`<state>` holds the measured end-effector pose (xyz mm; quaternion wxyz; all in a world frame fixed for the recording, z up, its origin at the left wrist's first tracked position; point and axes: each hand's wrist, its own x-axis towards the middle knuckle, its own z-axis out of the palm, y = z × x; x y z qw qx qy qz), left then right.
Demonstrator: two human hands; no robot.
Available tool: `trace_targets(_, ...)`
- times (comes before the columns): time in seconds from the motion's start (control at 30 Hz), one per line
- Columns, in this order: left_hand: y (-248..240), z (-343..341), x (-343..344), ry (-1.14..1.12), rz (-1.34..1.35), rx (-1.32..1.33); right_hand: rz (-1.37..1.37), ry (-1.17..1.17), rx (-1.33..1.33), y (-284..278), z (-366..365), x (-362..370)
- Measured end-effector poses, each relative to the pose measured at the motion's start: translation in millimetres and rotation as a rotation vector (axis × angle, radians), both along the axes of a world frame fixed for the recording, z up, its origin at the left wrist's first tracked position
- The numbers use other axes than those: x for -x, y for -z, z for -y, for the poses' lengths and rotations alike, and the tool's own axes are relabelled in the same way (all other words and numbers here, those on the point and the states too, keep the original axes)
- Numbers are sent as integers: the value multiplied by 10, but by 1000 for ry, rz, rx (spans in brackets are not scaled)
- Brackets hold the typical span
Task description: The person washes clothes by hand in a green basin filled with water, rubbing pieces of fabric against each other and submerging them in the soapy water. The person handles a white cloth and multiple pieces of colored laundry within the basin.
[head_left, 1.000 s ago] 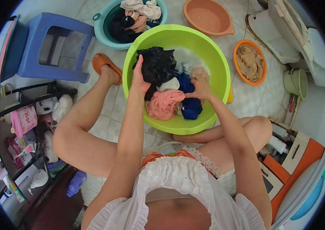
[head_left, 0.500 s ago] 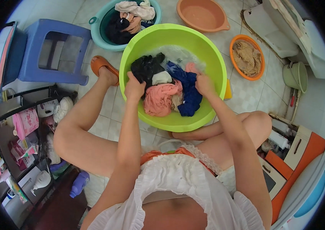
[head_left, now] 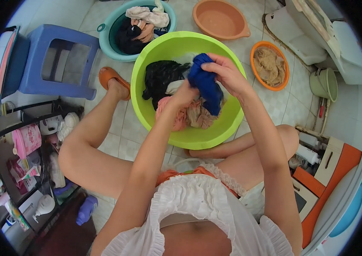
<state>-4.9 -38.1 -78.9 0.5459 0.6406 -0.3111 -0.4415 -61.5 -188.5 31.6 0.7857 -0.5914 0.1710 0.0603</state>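
Note:
A lime-green basin [head_left: 140,109] holds several wet garments in sudsy water. Above it, a dark blue garment [head_left: 204,83] is bunched up, its lower end hanging down over the pile. My right hand [head_left: 228,76] pinches its upper part between thumb and fingers. Closed at the garment's left edge is my left hand [head_left: 185,94], its fingertips partly hidden by the cloth. Beneath lie a black garment [head_left: 159,79] on the left, a white piece [head_left: 173,87], a pink garment [head_left: 164,106] and a beige-pink one [head_left: 202,117].
Behind the basin stand a teal tub [head_left: 104,45] of clothes and a brown basin [head_left: 219,19]. An orange bowl [head_left: 253,70] with tan cloth sits to the right. On the left are a blue stool [head_left: 36,64], a black shelf [head_left: 1,123] and a purple bottle [head_left: 88,209].
My right hand has lifted the blue garment up out of the pile. My left hand has let go of the black garment and moved right to the blue one.

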Motion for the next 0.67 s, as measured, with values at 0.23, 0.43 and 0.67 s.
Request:
trace_targets(0.23, -88, 150, -856, -719, -440, 77, -171, -31, 532, 1590, 876, -98)
trace_targets(0.43, 704, 131, -1283, -291, 280, -258, -88, 148, 995, 2573, 369, -72)
trace_targets(0.67, 640, 208, -800, -5, 796, -975, -576, -193, 984, 2525, -161, -175)
